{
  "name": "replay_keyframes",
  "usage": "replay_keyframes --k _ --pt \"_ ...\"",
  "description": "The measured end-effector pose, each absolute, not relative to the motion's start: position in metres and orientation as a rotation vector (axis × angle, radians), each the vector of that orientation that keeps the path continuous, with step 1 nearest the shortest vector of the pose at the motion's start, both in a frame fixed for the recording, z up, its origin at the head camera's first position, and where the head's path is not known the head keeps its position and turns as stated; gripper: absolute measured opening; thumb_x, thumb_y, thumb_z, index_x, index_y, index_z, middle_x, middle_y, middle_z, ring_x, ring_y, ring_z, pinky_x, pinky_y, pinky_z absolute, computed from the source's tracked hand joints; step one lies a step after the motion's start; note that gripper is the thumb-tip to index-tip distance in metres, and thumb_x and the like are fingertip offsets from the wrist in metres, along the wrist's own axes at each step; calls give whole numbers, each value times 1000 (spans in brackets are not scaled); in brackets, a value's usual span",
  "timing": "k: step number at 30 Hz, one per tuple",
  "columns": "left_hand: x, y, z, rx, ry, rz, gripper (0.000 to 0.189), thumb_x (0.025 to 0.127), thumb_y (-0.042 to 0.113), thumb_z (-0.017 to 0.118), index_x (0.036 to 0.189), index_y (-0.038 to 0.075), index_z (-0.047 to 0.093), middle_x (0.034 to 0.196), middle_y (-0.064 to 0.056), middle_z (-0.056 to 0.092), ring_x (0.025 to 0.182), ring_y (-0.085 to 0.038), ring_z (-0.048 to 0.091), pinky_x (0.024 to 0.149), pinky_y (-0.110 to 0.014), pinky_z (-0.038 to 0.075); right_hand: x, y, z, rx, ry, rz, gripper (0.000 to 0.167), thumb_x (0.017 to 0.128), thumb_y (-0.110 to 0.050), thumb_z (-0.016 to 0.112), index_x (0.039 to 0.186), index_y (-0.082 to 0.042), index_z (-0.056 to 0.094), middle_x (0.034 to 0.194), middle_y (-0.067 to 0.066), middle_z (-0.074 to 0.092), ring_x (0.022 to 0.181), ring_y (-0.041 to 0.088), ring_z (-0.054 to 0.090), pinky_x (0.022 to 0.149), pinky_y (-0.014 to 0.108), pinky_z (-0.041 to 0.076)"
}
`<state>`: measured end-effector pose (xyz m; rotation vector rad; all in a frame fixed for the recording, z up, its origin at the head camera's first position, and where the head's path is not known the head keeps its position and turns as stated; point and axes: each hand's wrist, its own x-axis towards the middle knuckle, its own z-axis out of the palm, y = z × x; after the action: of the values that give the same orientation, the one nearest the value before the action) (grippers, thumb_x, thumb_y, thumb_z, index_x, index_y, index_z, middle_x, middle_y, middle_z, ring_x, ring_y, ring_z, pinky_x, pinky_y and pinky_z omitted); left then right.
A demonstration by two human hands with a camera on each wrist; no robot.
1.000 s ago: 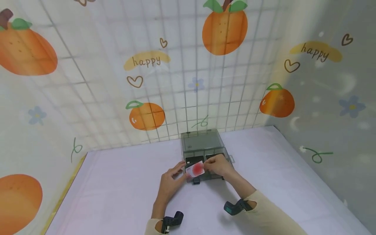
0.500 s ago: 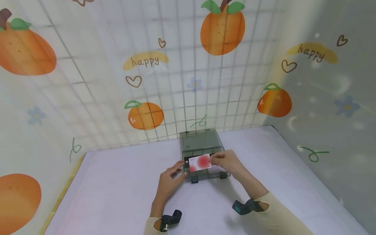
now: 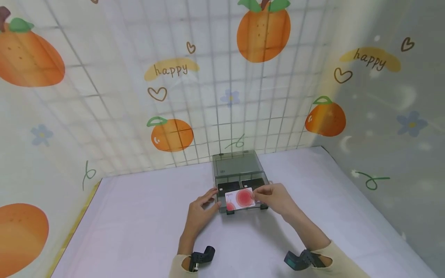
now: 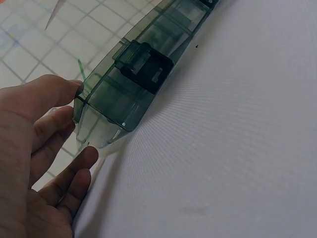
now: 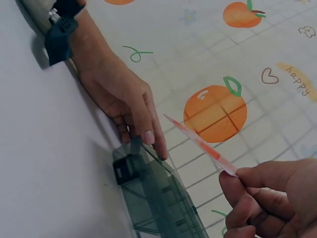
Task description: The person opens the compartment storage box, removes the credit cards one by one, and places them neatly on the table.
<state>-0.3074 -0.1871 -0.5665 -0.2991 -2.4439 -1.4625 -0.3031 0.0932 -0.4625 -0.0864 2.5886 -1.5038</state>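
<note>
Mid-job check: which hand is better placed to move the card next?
Probably the right hand: it pinches the card by one edge, raised clear of the open box, while the left hand touches the box's left side.

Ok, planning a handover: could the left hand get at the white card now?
Probably yes: the left hand, touching the box, is near the free end of the card, with nothing visible between; the right hand pinches the other end.
</note>
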Motion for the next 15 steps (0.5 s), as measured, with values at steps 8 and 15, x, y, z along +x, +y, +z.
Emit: replay_keyframes --k 8,15 --pt "-309 -189 -568 -347 -2427 -1451 44 89 31 78 130 16 69 136 12 61 104 -12 66 91 -37 52 -283 91 -469 -147 2496 -1604 11 90 -17 76 99 -14 80 89 1 73 82 21 63 77 40 56" --pt "-308 -187 -569 -334 -2431 -1456 44 88 30 78 130 18 70 136 14 61 103 -10 65 91 -38 52 -274 89 -475 -210 2491 -1616 9 90 -15 76 97 -13 80 87 1 71 81 21 61 76 44 55"
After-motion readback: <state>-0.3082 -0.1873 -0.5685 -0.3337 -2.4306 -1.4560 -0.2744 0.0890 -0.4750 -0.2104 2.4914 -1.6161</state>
